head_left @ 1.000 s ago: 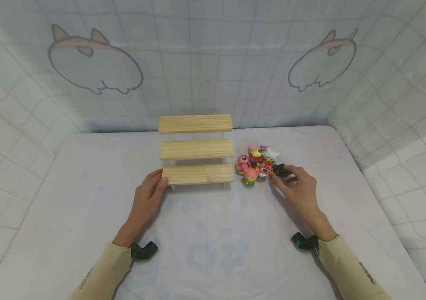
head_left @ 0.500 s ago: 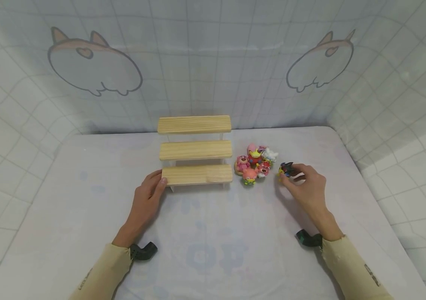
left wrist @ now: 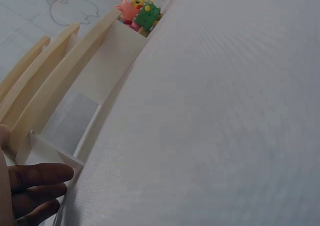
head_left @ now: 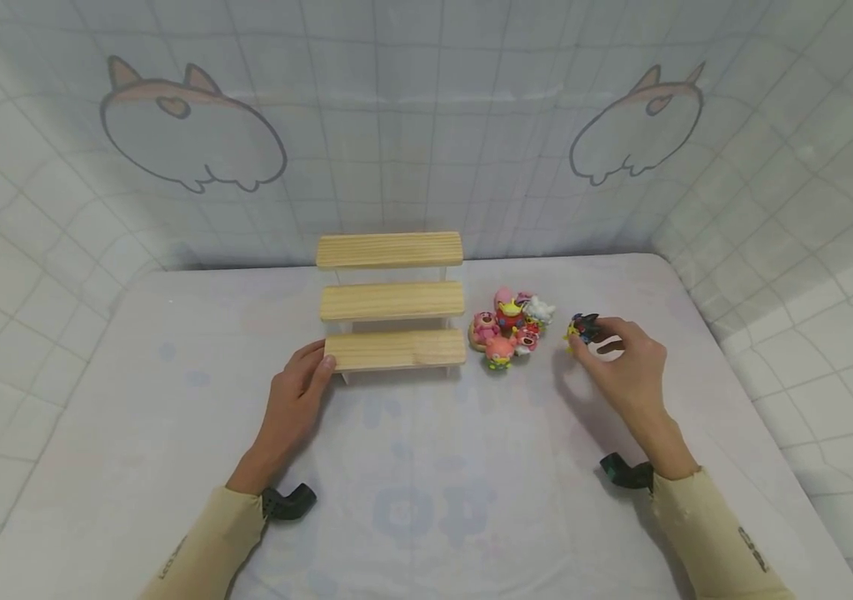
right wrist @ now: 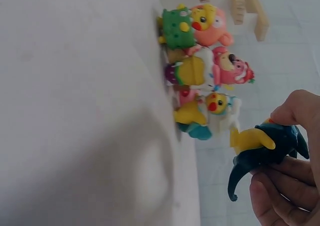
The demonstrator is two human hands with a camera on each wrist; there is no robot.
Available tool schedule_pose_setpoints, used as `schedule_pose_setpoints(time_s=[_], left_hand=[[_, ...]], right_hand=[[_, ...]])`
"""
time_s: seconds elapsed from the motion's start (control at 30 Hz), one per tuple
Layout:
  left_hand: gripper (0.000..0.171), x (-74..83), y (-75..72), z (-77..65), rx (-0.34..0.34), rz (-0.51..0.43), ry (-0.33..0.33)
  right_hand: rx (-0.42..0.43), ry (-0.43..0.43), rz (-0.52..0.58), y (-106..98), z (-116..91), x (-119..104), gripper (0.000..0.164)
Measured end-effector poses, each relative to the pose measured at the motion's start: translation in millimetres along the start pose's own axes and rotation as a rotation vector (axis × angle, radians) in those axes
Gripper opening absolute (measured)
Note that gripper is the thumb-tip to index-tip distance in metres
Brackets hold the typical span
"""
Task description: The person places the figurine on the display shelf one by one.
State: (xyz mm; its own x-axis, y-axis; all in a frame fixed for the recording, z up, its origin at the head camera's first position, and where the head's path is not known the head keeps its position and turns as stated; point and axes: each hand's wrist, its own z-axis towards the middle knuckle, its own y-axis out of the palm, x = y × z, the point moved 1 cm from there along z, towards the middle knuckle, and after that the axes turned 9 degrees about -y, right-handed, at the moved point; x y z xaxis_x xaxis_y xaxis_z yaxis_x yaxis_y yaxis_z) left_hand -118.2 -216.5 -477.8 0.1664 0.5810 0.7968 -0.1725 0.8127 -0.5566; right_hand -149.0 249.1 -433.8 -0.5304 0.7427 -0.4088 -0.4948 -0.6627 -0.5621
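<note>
My left hand (head_left: 297,385) holds the left end of a three-step wooden display stand (head_left: 395,350), its thumb at the lowest board's front corner. In the left wrist view, its other fingers (left wrist: 45,176) extend beside the stand's white side panel (left wrist: 45,151). My right hand (head_left: 625,367) pinches a small figurine (head_left: 582,327) between thumb and fingers, above the table. The right wrist view shows that figurine (right wrist: 255,141) with a yellow body and a dark blue, curling tail-like part. Left of it, several colourful figurines (head_left: 501,350) stand grouped beside the stand.
A pale cloth covers the table (head_left: 411,467). Behind it rises a grid-patterned curtain (head_left: 426,133) with animal drawings. The display stand is near the table's back edge, its three boards bare. A dark wrist device (head_left: 287,502) shows at my left sleeve.
My right hand has drawn the dark blue and yellow figurine out of the group, moving right and slightly up. My left hand has stayed on the stand.
</note>
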Motion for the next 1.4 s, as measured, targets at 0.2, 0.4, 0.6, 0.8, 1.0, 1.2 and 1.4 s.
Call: schedule_pose_setpoints(time_s=[0.2, 0.4, 0.6, 0.8, 1.0, 1.2, 1.4], left_hand=[[0.041, -0.2, -0.7, -1.9, -0.007, 0.012, -0.04], [0.04, -1.3, -0.1, -2.3, -0.002, 0.011, -0.032], [0.041, -1.3, -0.1, -2.5, -0.001, 0.019, -0.031], [0.042, -0.4, -0.2, -2.9, -0.002, 0.02, -0.041], [0.043, -0.4, 0.6, -3.4, 0.0, 0.011, -0.043], [0.042, -0.4, 0.3, -3.6, 0.002, 0.004, -0.043], [0.041, -1.4, 0.4, -3.3, 0.004, 0.008, -0.03]], right_hand=[[0.026, -0.019, 0.019, -3.2, 10.9, -5.8, 0.028], [0.009, -0.046, 0.003, -2.2, 24.9, -17.5, 0.031], [-0.019, -0.067, 0.003, 2.7, 41.9, -33.4, 0.033], [-0.029, -0.097, 0.035, 10.2, 55.9, -48.8, 0.034], [-0.037, -0.132, 0.052, 14.4, 66.9, -61.9, 0.033], [-0.033, -0.174, 0.076, 17.2, 77.9, -71.3, 0.032], [-0.014, -0.214, 0.137, 21.2, 92.1, -81.0, 0.031]])
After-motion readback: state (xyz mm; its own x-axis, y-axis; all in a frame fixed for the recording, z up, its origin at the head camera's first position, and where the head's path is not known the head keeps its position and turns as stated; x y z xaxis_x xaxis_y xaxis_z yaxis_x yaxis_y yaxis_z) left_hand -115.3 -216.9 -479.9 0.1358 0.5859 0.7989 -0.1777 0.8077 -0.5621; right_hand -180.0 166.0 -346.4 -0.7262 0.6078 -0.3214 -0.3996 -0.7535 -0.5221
